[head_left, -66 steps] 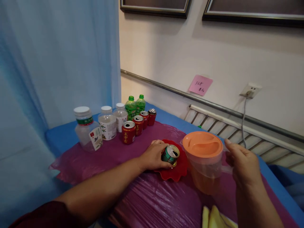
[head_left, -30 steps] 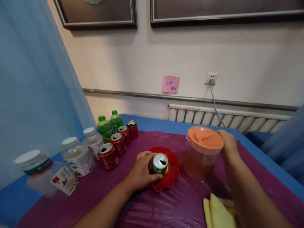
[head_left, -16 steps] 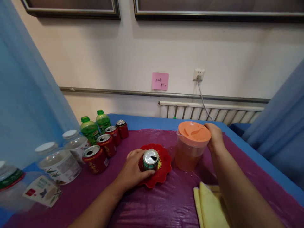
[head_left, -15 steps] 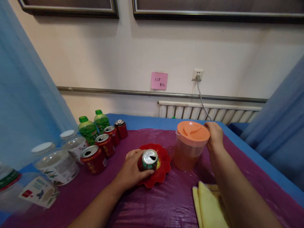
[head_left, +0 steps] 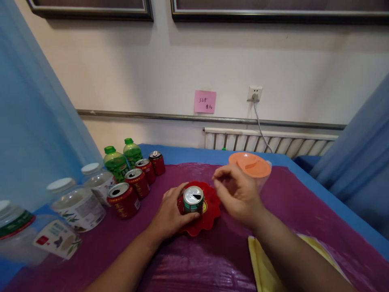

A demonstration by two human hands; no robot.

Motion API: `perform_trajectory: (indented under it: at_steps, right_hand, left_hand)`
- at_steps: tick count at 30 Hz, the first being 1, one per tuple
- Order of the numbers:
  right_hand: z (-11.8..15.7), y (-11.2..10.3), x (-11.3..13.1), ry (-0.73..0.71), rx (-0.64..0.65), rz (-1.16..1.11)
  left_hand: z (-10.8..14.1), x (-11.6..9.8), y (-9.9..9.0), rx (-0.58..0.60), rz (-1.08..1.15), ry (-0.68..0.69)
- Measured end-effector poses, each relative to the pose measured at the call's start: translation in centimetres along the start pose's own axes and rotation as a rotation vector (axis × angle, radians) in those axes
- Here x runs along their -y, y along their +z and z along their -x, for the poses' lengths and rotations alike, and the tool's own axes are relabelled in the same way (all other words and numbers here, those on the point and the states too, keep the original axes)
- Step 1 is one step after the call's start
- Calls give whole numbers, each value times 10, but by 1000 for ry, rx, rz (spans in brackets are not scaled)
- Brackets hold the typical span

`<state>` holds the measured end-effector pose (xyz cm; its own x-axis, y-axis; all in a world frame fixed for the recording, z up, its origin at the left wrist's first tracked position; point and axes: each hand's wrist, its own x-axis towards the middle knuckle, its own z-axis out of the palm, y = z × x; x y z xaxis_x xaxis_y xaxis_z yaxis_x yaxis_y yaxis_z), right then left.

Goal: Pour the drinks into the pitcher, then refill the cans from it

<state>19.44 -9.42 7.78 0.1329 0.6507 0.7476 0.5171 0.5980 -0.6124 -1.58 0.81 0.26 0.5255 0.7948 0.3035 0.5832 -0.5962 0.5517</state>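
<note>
A green drink can (head_left: pixel 192 199) with an opened silver top stands upright on a red scalloped plate (head_left: pixel 209 221). My left hand (head_left: pixel 170 213) curves around the can from the left, thumb along its front and fingers behind it. To the right of the can, my right hand (head_left: pixel 240 196) is in the air, fingers loosely curled, a small gap between thumb and index finger, nothing visible in it. Behind this hand stands a clear pitcher with an orange lid (head_left: pixel 251 164), its body mostly hidden.
Several red cans (head_left: pixel 123 205) line up at the left, with two green bottles (head_left: pixel 116 165) behind. Clear white-capped jars (head_left: pixel 77 209) stand further left. A folded yellow cloth (head_left: pixel 264 259) lies under my right forearm on the purple sheet (head_left: pixel 188 267).
My right hand has let go of the pitcher's handle and moved left, toward the can. My left hand stays around the can.
</note>
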Motion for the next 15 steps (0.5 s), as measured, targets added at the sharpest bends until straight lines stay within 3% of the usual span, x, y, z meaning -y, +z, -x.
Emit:
perform_trajectory:
  at_steps: [4, 7, 15]
  right_hand:
    - [4, 24, -14, 329, 318, 216]
    - [8, 37, -19, 435, 462, 303]
    - [24, 63, -32, 468, 442, 296]
  left_hand:
    - [1, 2, 2, -20, 19, 4]
    - [3, 5, 3, -31, 29, 28]
    - [1, 7, 5, -55, 6, 79]
